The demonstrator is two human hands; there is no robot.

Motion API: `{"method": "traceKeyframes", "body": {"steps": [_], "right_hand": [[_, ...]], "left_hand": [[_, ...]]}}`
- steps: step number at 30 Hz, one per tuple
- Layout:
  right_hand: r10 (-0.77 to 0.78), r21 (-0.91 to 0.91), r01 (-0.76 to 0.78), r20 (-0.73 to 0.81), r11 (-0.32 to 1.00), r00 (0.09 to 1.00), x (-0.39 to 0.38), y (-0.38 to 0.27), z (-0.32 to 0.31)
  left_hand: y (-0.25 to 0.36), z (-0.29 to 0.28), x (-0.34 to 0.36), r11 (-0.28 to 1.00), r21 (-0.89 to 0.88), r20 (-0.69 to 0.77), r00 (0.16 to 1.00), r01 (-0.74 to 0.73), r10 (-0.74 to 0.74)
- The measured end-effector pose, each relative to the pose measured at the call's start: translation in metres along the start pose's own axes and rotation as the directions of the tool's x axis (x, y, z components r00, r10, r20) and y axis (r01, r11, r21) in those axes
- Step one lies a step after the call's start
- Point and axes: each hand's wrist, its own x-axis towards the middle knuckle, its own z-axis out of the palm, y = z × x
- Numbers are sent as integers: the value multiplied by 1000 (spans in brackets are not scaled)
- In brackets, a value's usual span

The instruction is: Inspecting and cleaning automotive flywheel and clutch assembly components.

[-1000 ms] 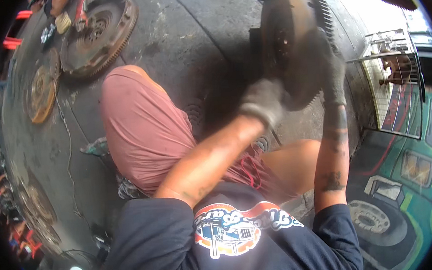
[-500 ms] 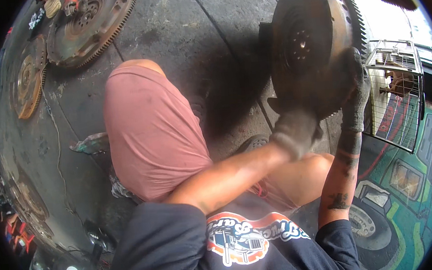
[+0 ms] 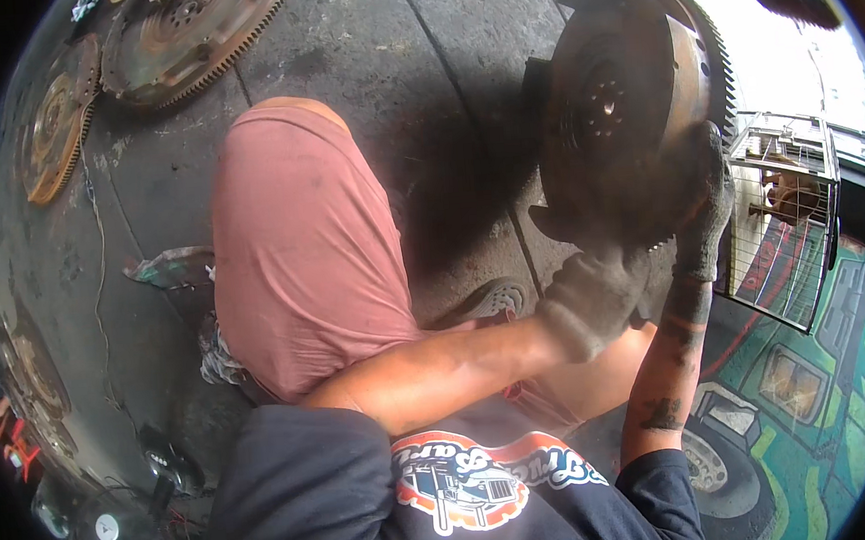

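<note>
A rusty brown flywheel (image 3: 610, 147) stands tilted up on its edge to the right of my knee, with gear teeth along its right rim and small holes round its centre. My right hand (image 3: 706, 213), in a dark grey glove, grips its lower right rim. My left hand (image 3: 595, 299), gloved too, reaches across to the flywheel's lower edge. Its fingers are curled and slightly blurred; whatever they hold is hidden.
Two more toothed flywheels, a large one (image 3: 191, 36) and a smaller one (image 3: 61, 120), lie at the far left. A rag (image 3: 174, 269) lies beside my left knee. On the right stands a wire rack (image 3: 785, 215) near a painted green wall (image 3: 822, 383).
My left hand has shifted slightly down and left along the flywheel's lower side. The right hand keeps its hold on the rim. The whole view has shifted a little.
</note>
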Motion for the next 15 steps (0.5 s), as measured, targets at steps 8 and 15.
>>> {"method": "traceKeyframes", "body": {"steps": [8,15], "right_hand": [[118,82,-129,130,988,984,-5,6,6],[74,52,-76,45,996,996,0,-21,-5]], "left_hand": [[-18,-29,16,975,-183,317,932,-124,178],[-54,-57,69,915,-392,413,907,99,79]]}}
